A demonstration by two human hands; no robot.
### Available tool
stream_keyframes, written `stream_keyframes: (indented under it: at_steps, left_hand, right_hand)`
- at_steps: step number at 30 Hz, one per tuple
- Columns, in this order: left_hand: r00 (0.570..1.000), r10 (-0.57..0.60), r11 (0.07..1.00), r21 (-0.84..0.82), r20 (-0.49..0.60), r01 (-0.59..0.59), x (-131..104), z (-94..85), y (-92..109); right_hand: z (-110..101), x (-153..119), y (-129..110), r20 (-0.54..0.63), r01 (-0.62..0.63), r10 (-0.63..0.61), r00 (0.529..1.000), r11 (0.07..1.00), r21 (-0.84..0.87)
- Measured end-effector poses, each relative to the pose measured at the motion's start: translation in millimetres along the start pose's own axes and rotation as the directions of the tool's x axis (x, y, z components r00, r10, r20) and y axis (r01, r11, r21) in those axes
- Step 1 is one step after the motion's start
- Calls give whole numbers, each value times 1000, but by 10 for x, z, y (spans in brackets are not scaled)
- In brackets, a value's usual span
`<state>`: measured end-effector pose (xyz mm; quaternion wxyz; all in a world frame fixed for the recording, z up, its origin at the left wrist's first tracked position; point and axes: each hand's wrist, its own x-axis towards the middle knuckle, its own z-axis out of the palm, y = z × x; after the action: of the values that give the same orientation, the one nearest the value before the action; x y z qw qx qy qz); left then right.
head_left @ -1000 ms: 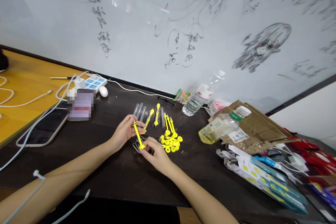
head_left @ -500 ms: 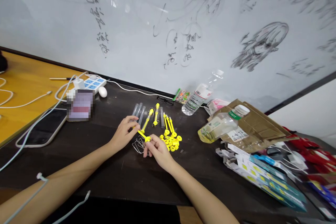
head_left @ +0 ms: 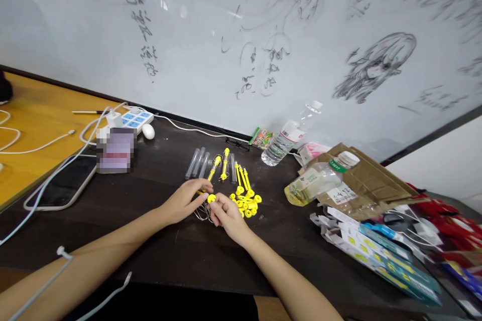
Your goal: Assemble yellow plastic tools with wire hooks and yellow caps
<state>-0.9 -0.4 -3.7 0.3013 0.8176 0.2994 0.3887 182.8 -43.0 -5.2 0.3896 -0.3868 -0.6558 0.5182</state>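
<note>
A yellow plastic rod with a round end (head_left: 211, 199) is between my hands. My right hand (head_left: 229, 216) pinches its round end, and my left hand (head_left: 185, 201) has its fingers closed round the shaft, which is mostly hidden. Beneath them lie metal wire clips (head_left: 202, 213), partly covered. Clear tubes (head_left: 198, 162) stand in a row beyond my left hand. Two yellow assembled pieces (head_left: 225, 164) lie to their right, then another clear tube (head_left: 233, 168) and several yellow rods (head_left: 243, 179). A pile of small yellow parts (head_left: 246, 206) is just right of my right hand.
On the right are a water bottle (head_left: 280, 143), a bottle of yellow drink (head_left: 314, 180), cardboard (head_left: 371, 175) and a torn teal box (head_left: 391, 261). Phones (head_left: 64, 183), cables, a power strip (head_left: 136, 119) and a white mouse-like object (head_left: 148, 131) lie left. A whiteboard (head_left: 181, 60) stands behind.
My left hand has moved right and slightly nearer, closer to my right hand. The yellow rod between them now shows less of its shaft, with its round end turned up.
</note>
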Motion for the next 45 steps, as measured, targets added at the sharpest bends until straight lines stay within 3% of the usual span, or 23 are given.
stream_keyframes:
  at_steps: [4, 8, 20, 27, 31, 34, 45]
  left_hand:
    - [994, -52, 998, -30, 97, 55, -31, 17, 11]
    - [991, -5, 1000, 28, 134, 2, -24, -6, 42]
    - [993, -48, 994, 98, 105, 37, -36, -12, 28]
    - [990, -24, 993, 120, 137, 7, -35, -15, 28]
    - [971, 29, 984, 164, 238, -69, -44, -5, 35]
    - [955, 53, 982, 159, 292, -103, -46, 0, 43]
    - [955, 62, 953, 266, 289, -143, -48, 15, 34]
  right_hand:
    - [-9, 5, 1, 16, -3, 3, 1000, 1000, 8]
    - [-14, 11, 0, 21, -11, 11, 1000, 1000, 15]
    - [-3, 24, 0, -39, -11, 11, 999, 1000, 22]
    - [-74, 70, 36, -65, -6, 27, 998, 955, 296]
    - [-90, 84, 36, -88, -24, 65, 994, 916, 401]
    - [-83, 84, 29, -106, -34, 85, 991, 910, 414]
    - [-72, 91, 35, -99, -57, 95, 991, 942, 331]
